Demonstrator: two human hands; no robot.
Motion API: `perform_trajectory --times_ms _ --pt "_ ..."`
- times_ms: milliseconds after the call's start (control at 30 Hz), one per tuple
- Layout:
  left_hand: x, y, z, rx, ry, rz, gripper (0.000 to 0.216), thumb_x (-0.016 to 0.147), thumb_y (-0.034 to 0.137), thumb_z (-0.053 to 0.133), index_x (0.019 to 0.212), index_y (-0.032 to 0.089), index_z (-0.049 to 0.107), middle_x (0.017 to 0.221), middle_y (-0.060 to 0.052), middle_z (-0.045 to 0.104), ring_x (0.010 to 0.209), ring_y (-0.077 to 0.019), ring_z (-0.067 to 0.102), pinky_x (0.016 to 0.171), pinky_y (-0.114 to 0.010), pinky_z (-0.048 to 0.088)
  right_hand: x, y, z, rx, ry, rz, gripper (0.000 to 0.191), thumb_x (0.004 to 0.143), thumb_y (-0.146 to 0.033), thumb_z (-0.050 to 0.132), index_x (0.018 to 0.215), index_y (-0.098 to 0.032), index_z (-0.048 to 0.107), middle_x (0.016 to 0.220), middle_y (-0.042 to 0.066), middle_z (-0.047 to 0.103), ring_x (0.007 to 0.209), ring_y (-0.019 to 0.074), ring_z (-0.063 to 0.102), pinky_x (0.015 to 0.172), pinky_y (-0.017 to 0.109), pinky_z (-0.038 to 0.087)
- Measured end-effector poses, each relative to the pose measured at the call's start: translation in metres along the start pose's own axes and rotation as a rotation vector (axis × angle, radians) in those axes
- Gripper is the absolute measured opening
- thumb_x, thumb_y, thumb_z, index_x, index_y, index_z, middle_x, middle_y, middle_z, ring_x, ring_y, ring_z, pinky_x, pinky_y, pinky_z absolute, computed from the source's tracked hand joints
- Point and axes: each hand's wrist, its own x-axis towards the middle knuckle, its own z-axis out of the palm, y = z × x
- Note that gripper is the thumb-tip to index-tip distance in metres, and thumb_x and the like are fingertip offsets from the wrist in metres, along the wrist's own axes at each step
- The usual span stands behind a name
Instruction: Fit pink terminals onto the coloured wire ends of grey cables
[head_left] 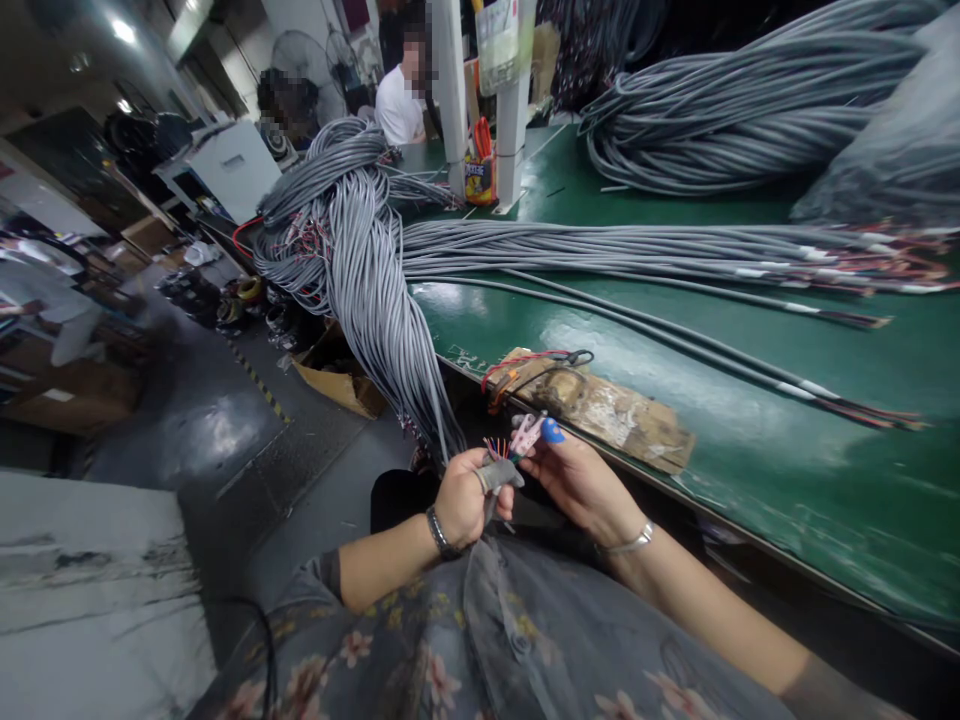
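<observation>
Left hand [463, 503]: closed round a bunch of thin coloured wires [496, 447], tips fanned out above the grip. Grey cover [501, 474] at the fingers, seemingly on the thumb.
Right hand [576, 482]: digits drawn in narrow just beside the wires, blue cover [553, 430] on one tip. Pale pink piece [526, 436] there too: wrapped finger or small part, cannot tell, so no call on whether it's gripping.
Wire position: in front of the torso, between the hands, just off the near edge of the green table [750, 345].
Hanging bundle [375, 260]: grey cables draped over the table edge, lower end near the left hand. Link to the held wires: cannot tell.
Wire progress: looks mid-step. Cores already exposed and spread; tips loose, so I'd judge this end unfinished.
Laid-out cables [615, 250]: coloured cores exposed at the far right, white bands [815, 254] already on. No connectors I can make out; ends look open. Finished count: cannot tell.
Worn board [622, 420]: on the table edge, red lead [525, 357] at its left end.
Band text: none readable.
Yellow-and-red box [480, 183]: printed, by the white post [452, 90]; lettering too blurred.
Hanging pouch [499, 35]: pale label, unreadable.
Brands: none I can confirm.
</observation>
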Motion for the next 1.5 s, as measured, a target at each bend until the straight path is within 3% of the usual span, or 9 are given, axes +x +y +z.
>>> perform_trajectory --times_ms 333,467,633,1033,1233,1500 --pt "-0.006 0.000 -0.001 0.058 0.020 0.069 0.044 0.051 0.054 0.077 0.057 0.015 0.057 0.036 0.002 0.051 0.030 -0.0078 0.040 0.035 -0.021 0.030 0.000 0.001 -0.001 -0.015 -0.023 0.021 0.036 0.059 -0.055 0.082 0.069 -0.023 0.071 0.064 -0.002 0.066 0.058 0.0101 0.056 0.054 0.020 0.051" --pt "-0.011 -0.001 -0.006 0.092 -0.016 0.134 0.043 0.056 0.055 0.076 0.060 0.015 0.059 0.040 0.001 0.055 0.034 -0.0084 0.044 0.038 -0.022 0.034 -0.002 -0.002 0.001 0.004 -0.026 0.070 0.042 0.055 -0.057 0.083 0.078 -0.023 0.073 0.071 -0.001 0.069 0.060 0.0106 0.058 0.053 0.020 0.051" --pt "-0.010 0.005 -0.001 0.027 0.033 0.080 0.045 0.051 0.055 0.077 0.059 0.016 0.057 0.037 0.003 0.051 0.031 -0.0075 0.040 0.035 -0.021 0.030 -0.003 -0.002 0.003 -0.049 -0.031 0.033 0.036 0.055 -0.048 0.086 0.072 -0.020 0.071 0.064 -0.003 0.063 0.057 0.0084 0.054 0.053 0.018 0.051" --pt "-0.006 0.005 0.003 -0.041 0.038 0.032 0.041 0.050 0.050 0.077 0.058 0.015 0.057 0.037 0.002 0.050 0.030 -0.0072 0.039 0.035 -0.021 0.030 0.001 -0.002 -0.001 -0.047 -0.003 0.037 0.037 0.056 -0.052 0.085 0.067 -0.021 0.070 0.061 -0.002 0.062 0.051 0.0093 0.053 0.046 0.019 0.050" --pt "-0.004 0.002 0.002 -0.046 0.034 0.011 0.042 0.051 0.051 0.077 0.059 0.016 0.055 0.038 0.003 0.049 0.030 -0.0072 0.038 0.035 -0.021 0.029 -0.002 -0.003 0.001 -0.007 -0.004 0.021 0.035 0.051 -0.048 0.088 0.069 -0.023 0.072 0.067 -0.003 0.067 0.061 0.0106 0.058 0.058 0.021 0.052" --pt "-0.003 0.000 0.002 -0.001 0.022 -0.023 0.044 0.051 0.053 0.076 0.060 0.014 0.058 0.038 0.002 0.049 0.030 -0.0071 0.039 0.035 -0.022 0.028 -0.002 -0.001 0.000 -0.027 -0.014 0.013 0.036 0.055 -0.050 0.086 0.076 -0.024 0.074 0.073 -0.001 0.070 0.066 0.0138 0.061 0.060 0.024 0.051"
